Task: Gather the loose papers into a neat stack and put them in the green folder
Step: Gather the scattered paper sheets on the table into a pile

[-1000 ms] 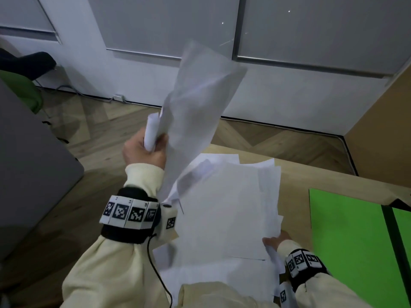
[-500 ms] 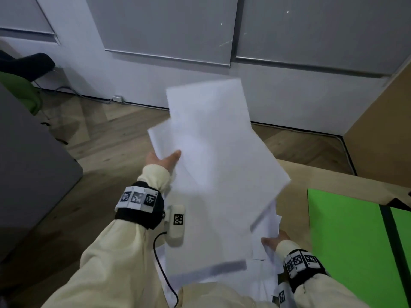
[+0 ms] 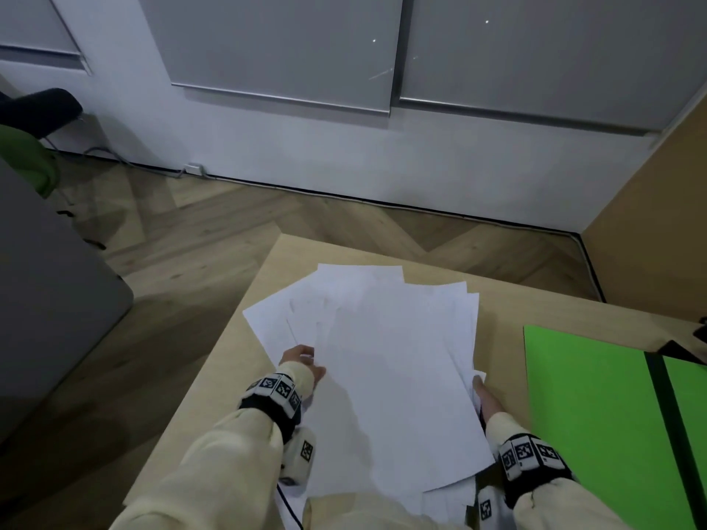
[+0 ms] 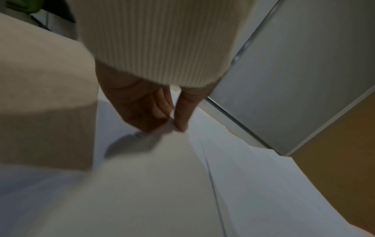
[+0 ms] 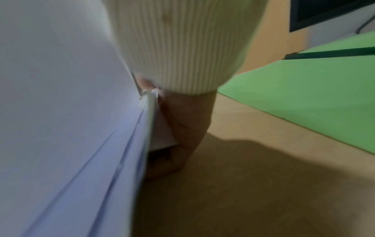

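Several white papers [image 3: 394, 357] lie in a loose, fanned pile on the light wooden table [image 3: 306, 262]. My left hand [image 3: 302, 359] is at the pile's left side, and in the left wrist view my left hand [image 4: 172, 126] pinches a sheet's edge between thumb and fingers over the papers [image 4: 182, 184]. My right hand [image 3: 483, 395] holds the pile's right edge; in the right wrist view my right hand [image 5: 182, 128] has its fingers curled under the papers [image 5: 61, 112]. The green folder [image 3: 589, 415] lies open and flat to the right of the pile, apart from it, and the green folder [image 5: 314, 96] also shows beyond my right wrist.
The table's left edge and far corner lie close to the pile. A grey cabinet [image 3: 46, 281] stands on the floor at the left. A wooden panel [image 3: 650, 223] rises at the right. A dark object [image 3: 688, 346] sits at the folder's far corner.
My left hand has brought the raised sheets down flat onto the pile on the table. My right hand has stayed at the pile's right edge.
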